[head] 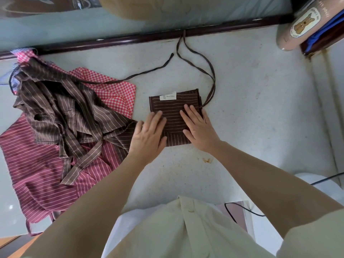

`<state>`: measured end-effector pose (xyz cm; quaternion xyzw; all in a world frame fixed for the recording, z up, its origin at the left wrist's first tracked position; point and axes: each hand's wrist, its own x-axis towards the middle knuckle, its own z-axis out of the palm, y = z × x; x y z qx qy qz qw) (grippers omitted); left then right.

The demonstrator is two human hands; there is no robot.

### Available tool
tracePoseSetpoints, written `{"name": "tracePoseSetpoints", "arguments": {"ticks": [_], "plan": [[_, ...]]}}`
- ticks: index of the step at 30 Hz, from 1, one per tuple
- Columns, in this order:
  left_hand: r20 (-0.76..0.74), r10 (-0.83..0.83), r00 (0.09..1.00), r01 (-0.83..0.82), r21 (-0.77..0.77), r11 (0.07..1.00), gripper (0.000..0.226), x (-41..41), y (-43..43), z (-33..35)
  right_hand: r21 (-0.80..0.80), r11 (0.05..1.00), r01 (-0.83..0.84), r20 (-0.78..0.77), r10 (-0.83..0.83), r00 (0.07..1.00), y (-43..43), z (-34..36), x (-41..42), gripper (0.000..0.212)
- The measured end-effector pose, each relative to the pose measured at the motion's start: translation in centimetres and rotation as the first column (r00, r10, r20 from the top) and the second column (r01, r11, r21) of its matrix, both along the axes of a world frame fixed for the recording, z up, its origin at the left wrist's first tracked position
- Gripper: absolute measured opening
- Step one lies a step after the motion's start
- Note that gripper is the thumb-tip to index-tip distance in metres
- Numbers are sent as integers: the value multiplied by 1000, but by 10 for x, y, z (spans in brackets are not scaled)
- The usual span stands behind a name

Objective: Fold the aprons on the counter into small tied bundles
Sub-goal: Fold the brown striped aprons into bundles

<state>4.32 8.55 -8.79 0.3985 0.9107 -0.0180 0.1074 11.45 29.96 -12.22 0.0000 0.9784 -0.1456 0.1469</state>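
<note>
From the head view we see a pale speckled counter (251,108) with a dark wooden rail (130,39) along its far edge. Near the middle of the counter lies a dark brown apron with thin pale stripes (173,107), folded into a small flat rectangle, with a white cloth label (168,97) at its far edge. Its long brown ties (210,71) run loose from its right side toward the far edge. The left hand (149,135) lies flat on the left side of this folded apron, and the right hand (199,127) lies flat on the right side. Both have straight fingers and press down, grasping nothing. At the left edge of the counter a crumpled brown striped apron (61,108) lies on a red checked apron (115,92) and a dark red striped apron (37,164).
</note>
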Motion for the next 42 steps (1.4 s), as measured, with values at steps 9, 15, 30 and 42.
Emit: {"name": "tracePoseSetpoints", "arguments": {"ticks": [9,15,30,42], "plan": [[626,625,466,-865,176,470,56,-19,38,16,-279,639,717,69,-731,679,8,24,-17,45],[840,540,55,-971,-81,225,48,-48,44,9,-276,449,850,467,-710,527,23,29,-58,37],[880,449,-156,-863,-343,371,31,-69,26,43,-359,-163,919,873,-407,269,34,75,-59,22],[681,235,694,-679,510,527,16,-63,29,65,-844,-2,536,422,-619,662,25,85,-53,37]]}}
